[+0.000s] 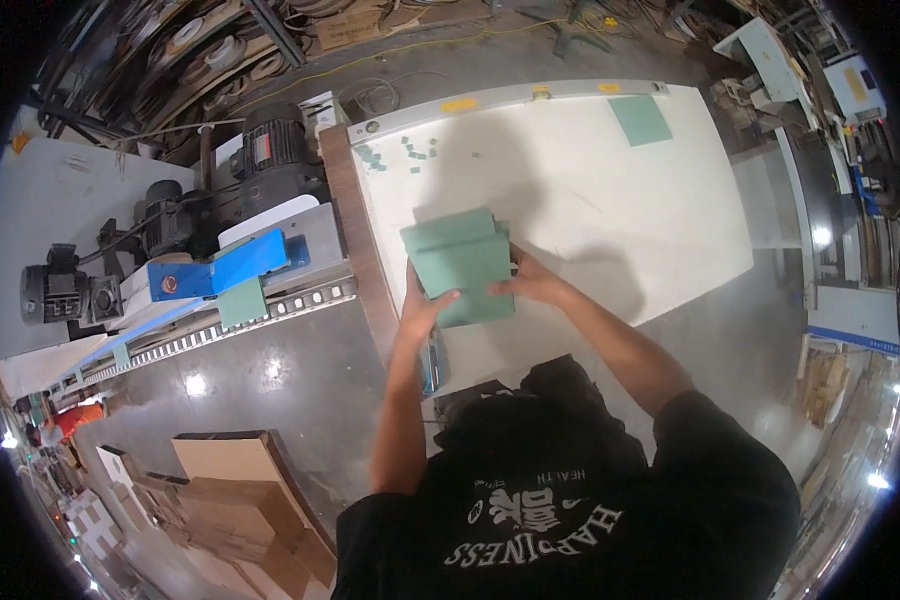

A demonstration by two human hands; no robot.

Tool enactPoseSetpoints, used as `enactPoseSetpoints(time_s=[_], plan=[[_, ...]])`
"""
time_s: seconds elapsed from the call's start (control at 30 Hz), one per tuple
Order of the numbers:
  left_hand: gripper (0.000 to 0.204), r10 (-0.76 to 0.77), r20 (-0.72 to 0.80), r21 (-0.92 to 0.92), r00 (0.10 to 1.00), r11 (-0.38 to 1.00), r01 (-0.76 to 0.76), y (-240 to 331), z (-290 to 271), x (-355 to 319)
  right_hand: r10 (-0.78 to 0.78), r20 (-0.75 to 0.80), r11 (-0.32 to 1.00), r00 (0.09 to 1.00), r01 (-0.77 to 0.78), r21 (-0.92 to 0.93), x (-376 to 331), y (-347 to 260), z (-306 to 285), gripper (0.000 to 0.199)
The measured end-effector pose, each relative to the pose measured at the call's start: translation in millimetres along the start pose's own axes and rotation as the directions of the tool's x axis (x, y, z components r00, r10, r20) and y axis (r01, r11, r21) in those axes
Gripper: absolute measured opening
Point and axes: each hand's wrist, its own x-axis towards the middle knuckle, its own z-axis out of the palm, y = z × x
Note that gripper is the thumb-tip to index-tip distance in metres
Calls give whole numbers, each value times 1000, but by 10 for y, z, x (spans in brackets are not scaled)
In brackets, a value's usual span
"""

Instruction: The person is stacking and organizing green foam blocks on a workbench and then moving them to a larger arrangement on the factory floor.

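Observation:
Several green square boards are stacked unevenly above the near left part of a white table, with the upper ones slightly shifted from those below. My left hand grips the stack at its near left side, thumb lying on top. On the right edge, my right hand closes around the boards, its thumb also over the top face. The fingers beneath are hidden. Another green board lies flat at the table's far right corner. Small green offcuts are scattered at the far left of the tabletop.
A long spirit level runs along the table's far edge. To the left stands a machine with black motors, a blue guard and a green board in it. Cardboard is piled at lower left. A person in orange is far left.

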Motion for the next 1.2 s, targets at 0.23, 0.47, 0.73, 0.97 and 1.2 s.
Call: enactPoseSetpoints(time_s=[0.23,0.47,0.73,0.97,1.2], plan=[[121,17,279,174,960,982,-68,-185,517,-461,-219,-163,964,962,187,-192,-797,640,-224,102],[124,-5,298,98,954,995,-25,-32,975,-768,-255,-171,935,952,288,207,-1198,783,-255,112],[119,-44,223,10,974,999,43,47,1162,-885,-265,-172,953,949,284,103,-1222,835,-199,130],[113,80,219,332,972,931,-151,92,978,-776,-383,-150,917,911,395,52,-1139,906,-436,112],[99,39,171,497,984,859,-121,251,891,-750,-343,-97,935,934,330,-132,-1155,793,-553,109]])
